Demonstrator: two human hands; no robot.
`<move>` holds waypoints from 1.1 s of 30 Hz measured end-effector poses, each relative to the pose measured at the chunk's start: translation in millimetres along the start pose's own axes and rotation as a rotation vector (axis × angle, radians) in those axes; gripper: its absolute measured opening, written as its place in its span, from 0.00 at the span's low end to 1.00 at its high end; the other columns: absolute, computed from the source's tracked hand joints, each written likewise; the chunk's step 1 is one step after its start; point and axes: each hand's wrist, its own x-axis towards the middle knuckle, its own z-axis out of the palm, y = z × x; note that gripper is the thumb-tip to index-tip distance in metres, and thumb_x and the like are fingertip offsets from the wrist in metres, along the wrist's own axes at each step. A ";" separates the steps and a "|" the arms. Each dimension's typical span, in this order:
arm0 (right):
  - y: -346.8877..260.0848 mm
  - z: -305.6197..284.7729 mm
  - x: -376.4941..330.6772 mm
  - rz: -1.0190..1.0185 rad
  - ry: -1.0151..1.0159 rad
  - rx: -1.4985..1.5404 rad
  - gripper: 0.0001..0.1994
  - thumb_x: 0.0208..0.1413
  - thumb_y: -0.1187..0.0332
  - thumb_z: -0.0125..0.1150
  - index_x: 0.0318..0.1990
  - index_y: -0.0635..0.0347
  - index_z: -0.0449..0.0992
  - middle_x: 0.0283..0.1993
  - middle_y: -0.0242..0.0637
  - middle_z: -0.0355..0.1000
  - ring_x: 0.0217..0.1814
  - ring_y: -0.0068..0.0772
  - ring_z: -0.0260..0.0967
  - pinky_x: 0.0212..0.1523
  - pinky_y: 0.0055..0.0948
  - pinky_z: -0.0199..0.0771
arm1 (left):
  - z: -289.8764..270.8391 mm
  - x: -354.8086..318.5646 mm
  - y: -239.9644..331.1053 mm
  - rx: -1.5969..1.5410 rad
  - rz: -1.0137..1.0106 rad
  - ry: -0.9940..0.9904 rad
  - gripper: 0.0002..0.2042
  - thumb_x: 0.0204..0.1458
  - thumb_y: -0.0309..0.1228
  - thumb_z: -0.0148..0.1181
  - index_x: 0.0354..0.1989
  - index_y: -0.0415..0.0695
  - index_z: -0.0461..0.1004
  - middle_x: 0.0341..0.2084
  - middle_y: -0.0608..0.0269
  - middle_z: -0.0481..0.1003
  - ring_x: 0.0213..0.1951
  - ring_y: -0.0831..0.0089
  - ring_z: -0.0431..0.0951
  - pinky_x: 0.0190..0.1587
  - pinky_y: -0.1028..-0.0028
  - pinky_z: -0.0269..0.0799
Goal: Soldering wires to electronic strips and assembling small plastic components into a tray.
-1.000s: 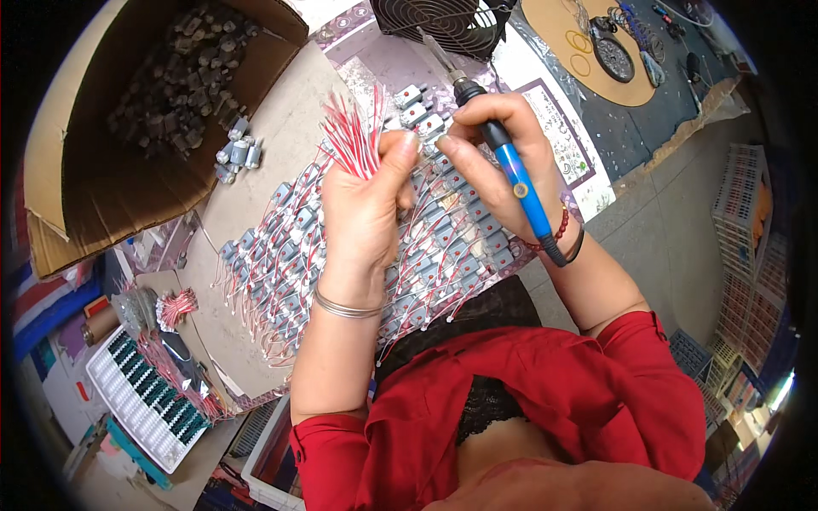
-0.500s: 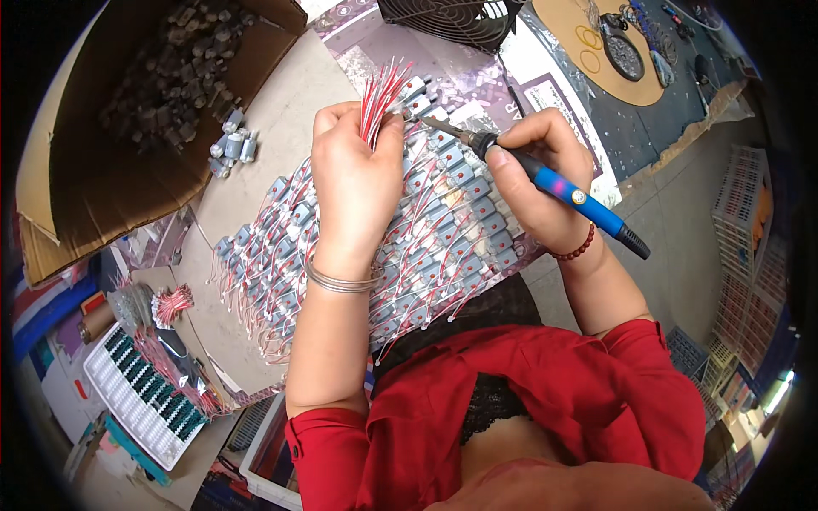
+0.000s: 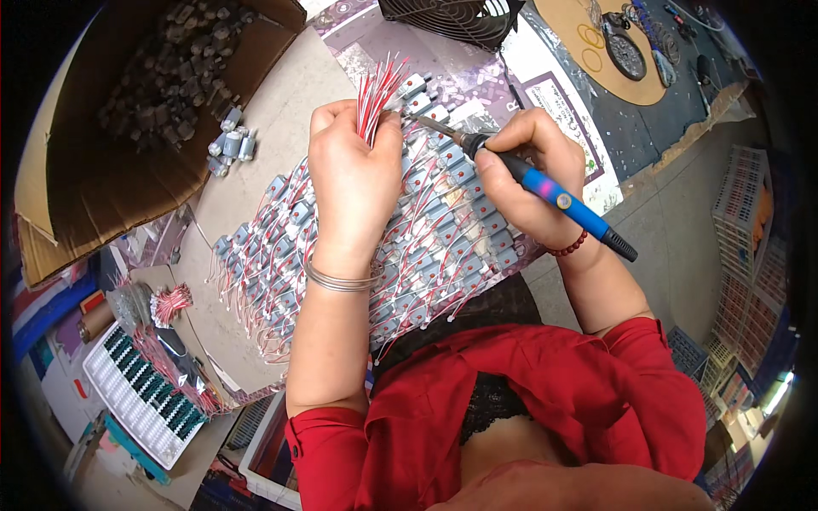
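My left hand (image 3: 355, 162) is closed round a bundle of red and white wires (image 3: 380, 94), their loose ends fanning out above the fist. In my right hand (image 3: 537, 179) is a blue soldering iron (image 3: 554, 196), held like a pen. Its metal tip points left, close to the fingertips of the left hand, near the motors at the top of the board; whether it touches a wire there I cannot tell. Rows of small grey motors (image 3: 464, 175) with red dots stand beneath both hands. Many have thin red and white wires attached, trailing toward the lower left.
A cardboard box (image 3: 128, 183) of motors lies tilted at upper left, with several loose motors (image 3: 232, 146) beside its opening. A black fan (image 3: 452, 19) stands at the far edge. On the right is a round tan board (image 3: 601, 51); a white tray (image 3: 141, 396) sits lower left.
My right hand has shifted slightly left with the soldering iron, bringing its tip nearer the left hand's fingertips. The left hand has barely moved and keeps its wires.
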 end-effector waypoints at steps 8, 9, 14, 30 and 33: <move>2.6 -5.7 1.0 -0.047 0.050 0.078 0.08 0.46 0.76 0.68 0.31 0.62 0.73 0.26 0.32 0.73 0.25 0.18 0.70 0.27 0.20 0.70 | 1.3 0.1 0.2 0.000 -0.009 0.011 0.10 0.51 0.29 0.63 0.36 0.33 0.80 0.35 0.47 0.74 0.39 0.54 0.76 0.46 0.63 0.71; -0.2 -5.2 1.4 -0.030 0.042 0.072 0.08 0.46 0.76 0.68 0.31 0.62 0.73 0.26 0.32 0.73 0.25 0.19 0.70 0.27 0.20 0.70 | 1.1 0.8 0.3 0.008 -0.007 0.014 0.10 0.51 0.29 0.63 0.35 0.33 0.80 0.35 0.47 0.74 0.39 0.54 0.76 0.46 0.64 0.71; -1.3 -4.9 2.8 -0.010 0.021 0.046 0.08 0.47 0.76 0.68 0.31 0.63 0.73 0.27 0.34 0.74 0.26 0.21 0.71 0.28 0.21 0.71 | 1.9 1.0 -0.6 -0.003 -0.004 0.023 0.09 0.50 0.29 0.64 0.33 0.35 0.80 0.33 0.48 0.75 0.38 0.55 0.75 0.45 0.63 0.71; 4.8 5.1 8.2 -0.024 -0.002 0.018 0.09 0.45 0.75 0.69 0.31 0.62 0.73 0.26 0.37 0.74 0.25 0.28 0.73 0.29 0.24 0.73 | 3.4 3.3 -0.7 -0.010 -0.059 0.032 0.08 0.48 0.30 0.67 0.31 0.36 0.80 0.31 0.50 0.75 0.37 0.57 0.75 0.44 0.64 0.71; 6.1 4.9 11.4 -0.101 0.003 -0.006 0.08 0.45 0.75 0.68 0.31 0.62 0.73 0.26 0.36 0.74 0.24 0.26 0.72 0.27 0.24 0.72 | 3.4 3.7 0.6 -0.009 -0.052 0.041 0.08 0.48 0.30 0.67 0.30 0.36 0.80 0.31 0.50 0.75 0.37 0.57 0.75 0.44 0.64 0.71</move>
